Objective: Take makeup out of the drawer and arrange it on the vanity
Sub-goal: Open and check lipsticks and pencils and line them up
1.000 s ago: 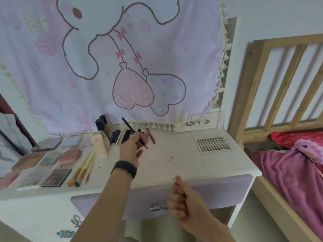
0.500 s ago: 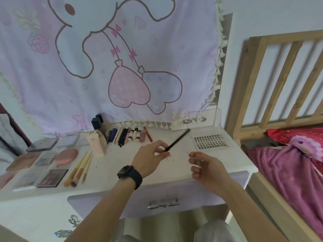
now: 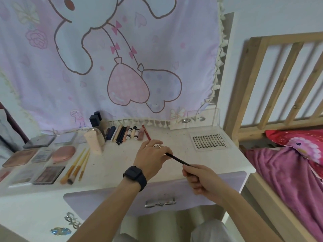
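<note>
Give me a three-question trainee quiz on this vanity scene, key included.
1. True or false: the left hand and right hand both hold the black pencil.
2. How many orange brushes lie on the vanity? A two, B three, C five.
3. Fill in: the watch is on the ___ wrist.
Key: 1 true; 2 B; 3 left.

A single head-worn wide-angle camera looks forward and down, close over the vanity (image 3: 111, 165); bed (image 3: 288, 172) at frame right.
</note>
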